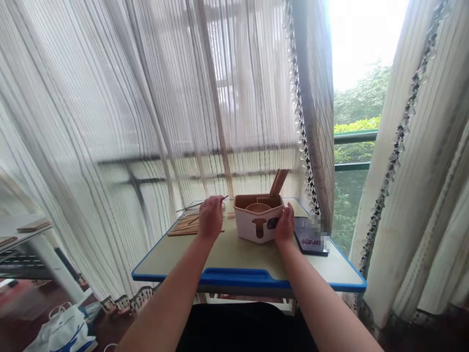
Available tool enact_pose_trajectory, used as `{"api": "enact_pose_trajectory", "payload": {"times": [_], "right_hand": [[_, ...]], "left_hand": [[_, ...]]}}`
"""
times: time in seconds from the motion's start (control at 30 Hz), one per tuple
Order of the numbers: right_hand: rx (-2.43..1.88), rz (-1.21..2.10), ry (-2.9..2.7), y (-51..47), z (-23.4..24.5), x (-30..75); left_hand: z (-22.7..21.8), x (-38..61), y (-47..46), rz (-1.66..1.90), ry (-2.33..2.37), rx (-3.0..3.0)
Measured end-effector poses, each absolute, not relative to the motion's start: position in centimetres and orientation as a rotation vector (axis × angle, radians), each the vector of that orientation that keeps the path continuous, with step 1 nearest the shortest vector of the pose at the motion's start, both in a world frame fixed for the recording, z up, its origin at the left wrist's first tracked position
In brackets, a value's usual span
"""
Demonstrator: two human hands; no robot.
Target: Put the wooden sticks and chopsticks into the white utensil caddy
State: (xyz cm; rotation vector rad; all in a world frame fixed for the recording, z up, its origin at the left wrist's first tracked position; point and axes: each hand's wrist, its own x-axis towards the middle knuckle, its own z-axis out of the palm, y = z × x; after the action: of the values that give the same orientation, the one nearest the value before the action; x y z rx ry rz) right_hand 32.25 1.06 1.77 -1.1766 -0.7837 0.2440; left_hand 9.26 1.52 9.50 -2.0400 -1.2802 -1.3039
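Observation:
A white utensil holder [252,229] with a brown inside and a mushroom-shaped cutout stands near the middle of the desk. Several wooden chopsticks [279,183] lean upright in its back right compartment. My right hand [285,224] is wrapped against the holder's right side. Left of the holder, my left hand [211,215] is raised above the desk with fingers pinched on a thin chopstick [225,197], whose tip pokes out to the right. Beneath and beside that hand lie several loose chopsticks [183,227], with thin metallic-looking sticks [191,210] behind them; the hand partly hides both.
A dark tablet or phone [310,236] lies right of my right hand. The desk [176,261] has a blue rim [238,275] with a pencil groove at the front. Sheer curtains [146,98] hang right behind it. At left are a white table [25,222] and a bag [62,330].

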Motion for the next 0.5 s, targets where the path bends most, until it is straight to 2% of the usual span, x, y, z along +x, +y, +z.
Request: {"api": "enact_pose_trajectory", "payload": {"times": [0.1,0.2,0.33,0.5], "right_hand": [[-1.186,0.249,-0.756,1.1,1.8,32.3],[-1.166,0.242,-0.738,1.4,1.6,32.5],[-1.141,0.236,-0.724,1.8,1.2,32.8],[-1.123,0.219,-0.726,1.7,1.4,32.6]], "left_hand": [[12.5,9.7,1.3,-1.802,-1.026,-2.047],[14.9,10.1,0.8,-2.114,-0.944,-2.022],[15.8,9.7,0.9,-2.259,-0.932,-2.005],[13.6,7.7,3.0,-2.382,-1.012,-2.039]]}}
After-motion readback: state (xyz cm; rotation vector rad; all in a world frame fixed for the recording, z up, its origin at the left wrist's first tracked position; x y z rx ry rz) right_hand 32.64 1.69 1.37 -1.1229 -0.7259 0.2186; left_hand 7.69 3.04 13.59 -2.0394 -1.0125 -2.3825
